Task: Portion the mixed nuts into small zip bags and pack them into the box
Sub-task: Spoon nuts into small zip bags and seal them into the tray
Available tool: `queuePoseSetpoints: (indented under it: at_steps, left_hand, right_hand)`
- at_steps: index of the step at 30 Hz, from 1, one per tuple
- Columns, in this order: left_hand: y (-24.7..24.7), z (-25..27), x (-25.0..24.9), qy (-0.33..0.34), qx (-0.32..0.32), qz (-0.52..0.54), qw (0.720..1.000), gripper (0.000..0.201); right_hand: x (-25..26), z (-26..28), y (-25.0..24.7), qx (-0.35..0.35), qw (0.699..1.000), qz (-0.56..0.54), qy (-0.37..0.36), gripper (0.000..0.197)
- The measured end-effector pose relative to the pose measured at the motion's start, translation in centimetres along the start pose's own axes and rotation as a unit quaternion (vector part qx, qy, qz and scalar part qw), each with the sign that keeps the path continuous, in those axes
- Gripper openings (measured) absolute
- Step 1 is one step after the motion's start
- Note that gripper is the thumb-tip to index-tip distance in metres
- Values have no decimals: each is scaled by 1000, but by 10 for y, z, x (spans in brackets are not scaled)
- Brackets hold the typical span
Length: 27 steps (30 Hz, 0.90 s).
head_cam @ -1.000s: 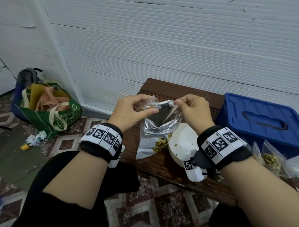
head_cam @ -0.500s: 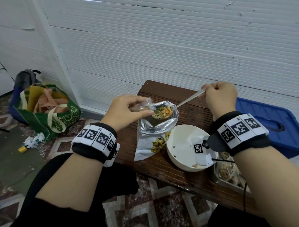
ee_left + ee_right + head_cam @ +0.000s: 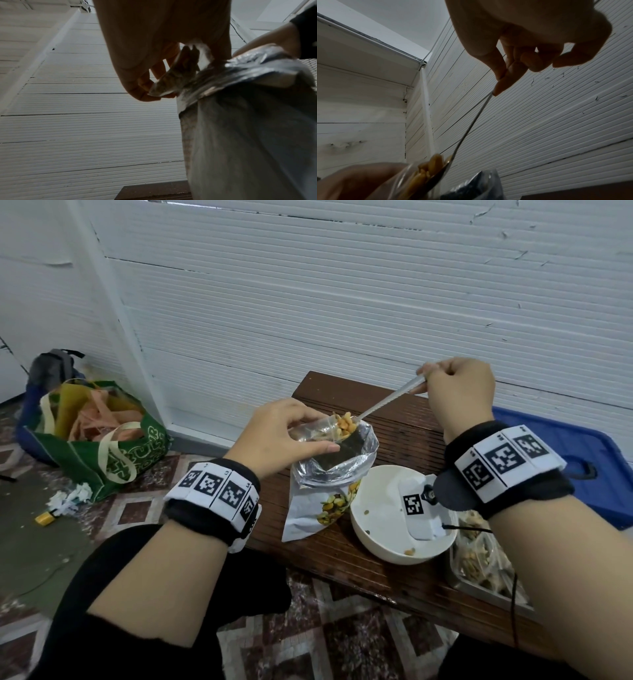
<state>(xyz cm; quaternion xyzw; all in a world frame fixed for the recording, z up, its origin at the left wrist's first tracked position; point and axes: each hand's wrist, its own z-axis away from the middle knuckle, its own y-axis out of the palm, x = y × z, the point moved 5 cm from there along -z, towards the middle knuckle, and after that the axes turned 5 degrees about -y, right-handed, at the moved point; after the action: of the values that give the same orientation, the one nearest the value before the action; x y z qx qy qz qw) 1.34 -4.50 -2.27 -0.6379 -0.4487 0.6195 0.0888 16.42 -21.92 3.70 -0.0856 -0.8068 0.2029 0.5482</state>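
A: Status?

B: Mid-scoop. Right hand (image 3: 457, 395) pinches the far end of the spoon (image 3: 387, 402) handle, fingers curled round it. Bowl of the spoon is loaded with mixed nuts (image 3: 344, 421) and sits at the mouth of the small zip bag (image 3: 313, 429).

A: Who's holding the bag?

B: Left hand (image 3: 277, 436), thumb and fingers pinching the clear film at the opening. It hangs right over the open foil nut pouch (image 3: 337, 463), which stands on the wooden bench (image 3: 404, 426).

A: Handling notes?

B: Zip bag looks thin and floppy, no stiffness of its own. I'd say the mouth collapses unless held by the rim on both sides. Light, even filled. Slick film, so pinch at the zip strip, not the body.

A: Nuts?

B: Loose, small, roll easily. Heaped on the spoon, so a tilt before the tip is inside spills them. Spill would mostly drop into the pouch below, decent failsafe.

A: Rest of the layout?

B: White bowl (image 3: 383, 546) just beside the pouch, nearly empty. Filled bags (image 3: 479, 556) by the right wrist in a tray. Blue box (image 3: 582, 474) at the far right, lid on from what I can see.

A: So packing isn't started?

B: Can't tell from here.
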Motion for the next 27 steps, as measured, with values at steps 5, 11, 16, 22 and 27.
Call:
queuePoseSetpoints:
  at_steps: [5, 11, 16, 22, 27]
  left_hand:
    - [3, 0, -5, 5, -16, -28, 999, 46]
    - [4, 2, -8, -1, -27, -16, 999, 36]
    - [3, 3, -6, -13, -38, -7, 999, 31]
    - [1, 3, 2, -33, -49, 25, 998, 33]
    - [-3, 5, 5, -31, -54, 43, 997, 26]
  right_hand:
    - [-2, 7, 9, 23, 999, -27, -2, 35]
    - [3, 10, 10, 40, 995, -72, -52, 26]
    - [8, 11, -1, 30, 983, -142, -108, 19]
    - [8, 5, -22, -46, 976, -159, -142, 11]
    - [-2, 3, -27, -94, 986, -87, -110, 13]
